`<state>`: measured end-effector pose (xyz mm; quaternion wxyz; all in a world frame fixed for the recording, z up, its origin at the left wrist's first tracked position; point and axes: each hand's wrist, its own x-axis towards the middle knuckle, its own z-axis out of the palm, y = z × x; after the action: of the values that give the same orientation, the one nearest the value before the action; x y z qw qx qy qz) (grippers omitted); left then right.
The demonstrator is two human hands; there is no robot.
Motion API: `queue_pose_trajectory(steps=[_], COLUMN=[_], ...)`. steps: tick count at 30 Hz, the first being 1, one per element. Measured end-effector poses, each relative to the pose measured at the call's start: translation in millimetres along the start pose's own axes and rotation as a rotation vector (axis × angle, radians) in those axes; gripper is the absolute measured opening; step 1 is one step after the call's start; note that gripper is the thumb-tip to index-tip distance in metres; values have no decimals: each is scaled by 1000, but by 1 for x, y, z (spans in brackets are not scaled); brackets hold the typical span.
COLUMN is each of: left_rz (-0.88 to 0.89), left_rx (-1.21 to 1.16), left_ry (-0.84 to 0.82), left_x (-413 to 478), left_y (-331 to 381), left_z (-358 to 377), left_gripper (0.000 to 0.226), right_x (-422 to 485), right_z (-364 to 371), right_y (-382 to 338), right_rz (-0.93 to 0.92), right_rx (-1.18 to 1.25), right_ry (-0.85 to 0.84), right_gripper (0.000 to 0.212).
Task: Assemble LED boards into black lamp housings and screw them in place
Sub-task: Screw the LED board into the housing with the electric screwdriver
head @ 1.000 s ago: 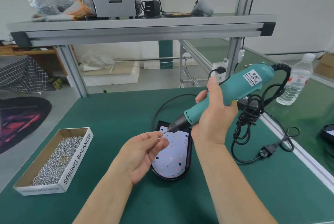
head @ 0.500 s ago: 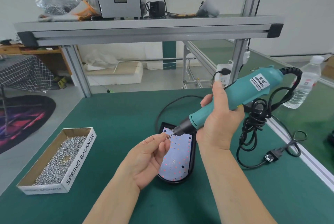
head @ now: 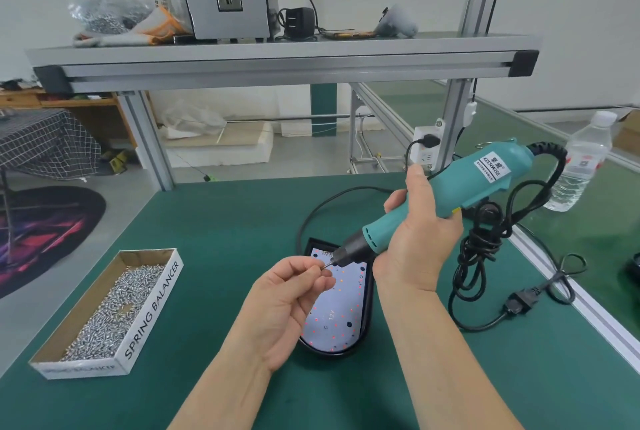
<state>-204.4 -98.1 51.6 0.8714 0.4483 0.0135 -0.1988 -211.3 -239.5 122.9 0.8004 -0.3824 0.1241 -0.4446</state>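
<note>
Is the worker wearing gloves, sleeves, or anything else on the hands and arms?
No. The left hand and right hand are bare: no gloves, rings or watch in view. The left forearm and right forearm are bare too, with no sleeve showing.

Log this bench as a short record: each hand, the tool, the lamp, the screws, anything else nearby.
Left hand: pinches a small screw at the tip of the screwdriver
Right hand: grips the teal screwdriver, tip angled down toward the LED board
Lamp: LED board lies in the black housing on the green mat
Supply: loose screws in an open cardboard box at the left
Nearby: water bottle at the right; loose plug on the mat
</note>
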Motion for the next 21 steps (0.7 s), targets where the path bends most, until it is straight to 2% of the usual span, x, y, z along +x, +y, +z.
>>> queue_pose_trajectory(steps=[2, 7, 9, 12, 14, 16, 18, 19, 21], left_rz=[96, 173, 162, 130, 138, 212, 241, 192, 38], left_rx=[37, 56, 114, 187, 243, 438, 729, 845, 1012], left_ry=[14, 41, 38, -8, 16, 180, 378, 399, 338], left_x=[-1, 0, 4, 11, 18, 28, 39, 44, 51], left_y=[-4, -12, -11, -5, -2, 0, -2, -3, -9], left_z=[4, 3, 1, -6, -14, -25, -36, -39, -40], left_gripper=[7, 12, 21, 47, 48, 30, 13, 16, 31], right_x=[5, 13, 16, 24, 31, 39, 45, 48, 51], right_z=[-1, -6, -5, -2, 1, 5, 9, 11, 15], right_y=[3, 13, 15, 17, 19, 21, 26, 31, 42], right_rz=[40, 85, 93, 93, 76, 49, 21, 5, -32], right_rx=[19, 43, 46, 54, 48, 34, -2, -26, -80], right_ry=[79, 138, 141, 136, 125, 106, 83, 68, 36], right_gripper=[15, 20, 20, 20, 20, 20, 21, 21, 20])
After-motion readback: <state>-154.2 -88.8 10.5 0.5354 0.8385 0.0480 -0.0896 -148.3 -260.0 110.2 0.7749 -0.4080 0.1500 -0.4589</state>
